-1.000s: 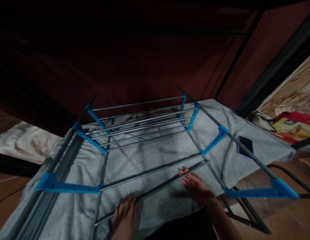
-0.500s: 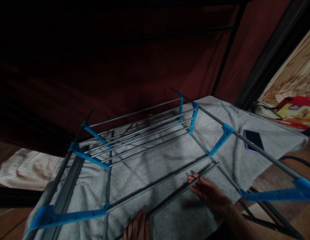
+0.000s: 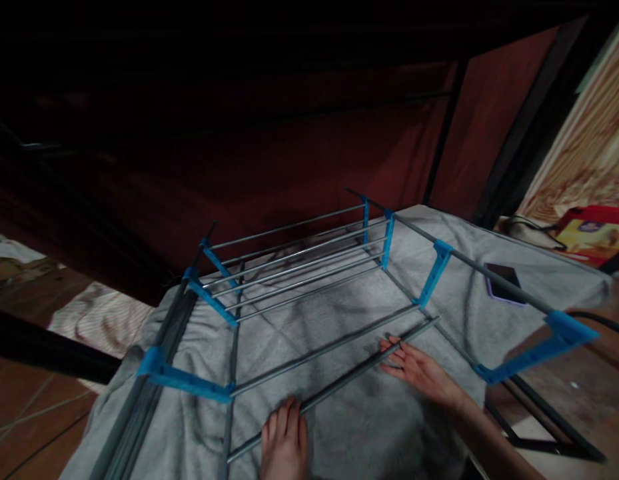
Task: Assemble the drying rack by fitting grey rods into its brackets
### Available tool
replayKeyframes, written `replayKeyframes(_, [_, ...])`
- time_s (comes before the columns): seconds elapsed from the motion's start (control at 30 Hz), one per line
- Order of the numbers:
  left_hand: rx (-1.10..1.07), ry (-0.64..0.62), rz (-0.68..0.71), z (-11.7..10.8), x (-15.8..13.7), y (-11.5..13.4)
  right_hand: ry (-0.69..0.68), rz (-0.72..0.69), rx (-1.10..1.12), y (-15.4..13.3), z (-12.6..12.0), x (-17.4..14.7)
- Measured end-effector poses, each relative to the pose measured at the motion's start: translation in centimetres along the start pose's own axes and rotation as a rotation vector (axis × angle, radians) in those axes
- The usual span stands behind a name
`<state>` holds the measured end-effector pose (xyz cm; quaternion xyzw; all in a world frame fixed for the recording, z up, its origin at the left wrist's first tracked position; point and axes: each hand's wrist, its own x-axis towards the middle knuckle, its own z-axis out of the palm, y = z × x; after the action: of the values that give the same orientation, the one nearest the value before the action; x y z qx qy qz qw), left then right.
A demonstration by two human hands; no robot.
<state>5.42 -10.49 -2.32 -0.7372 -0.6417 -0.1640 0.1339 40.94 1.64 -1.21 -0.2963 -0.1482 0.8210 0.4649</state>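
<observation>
A loose grey metal rod (image 3: 339, 383) lies slantwise across the near part of a half-built rack of grey tubes and blue plastic brackets (image 3: 184, 383). My left hand (image 3: 285, 433) is closed over the rod toward its left end, knuckles up. The rod's left tip is by the rack's lower left tube (image 3: 230, 400). Toward the rod's right end, my right hand (image 3: 422, 373) holds it lightly, palm up, with fairly straight fingers passing beneath it. Just beyond the rod, a fixed crossbar (image 3: 324, 350) joins two blue brackets. Several thinner bars span the rack's far end.
The rack stands on a grey blanket (image 3: 369, 427). A bundle of grey tubes (image 3: 144, 413) lies along the left side. A phone (image 3: 504, 283) rests at the right, near a red and yellow box (image 3: 596, 230). A dark red panel (image 3: 299, 147) rises behind.
The view has shifted, bringing more of the left side into sight. Both hands remain at the rod, whose left end now shows beside the lower left tube.
</observation>
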Motion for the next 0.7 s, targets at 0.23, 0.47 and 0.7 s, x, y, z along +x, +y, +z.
replayKeyframes(0.23, [-0.074, -0.046, -0.109, -2.3, 1.0, 2.1, 0.013, -0.053, -0.046, -0.4, 1.3, -0.6])
replayKeyframes(0.47, [-0.119, -0.096, -0.154, -3.0, 1.3, 2.7, 0.061, 0.0, -0.232, 2.3, 1.8, -5.9])
replayKeyframes(0.7, [-0.111, -0.113, -0.167, -3.4, 1.5, 2.9, -0.021, 0.302, -0.754, 12.3, -1.3, -10.7])
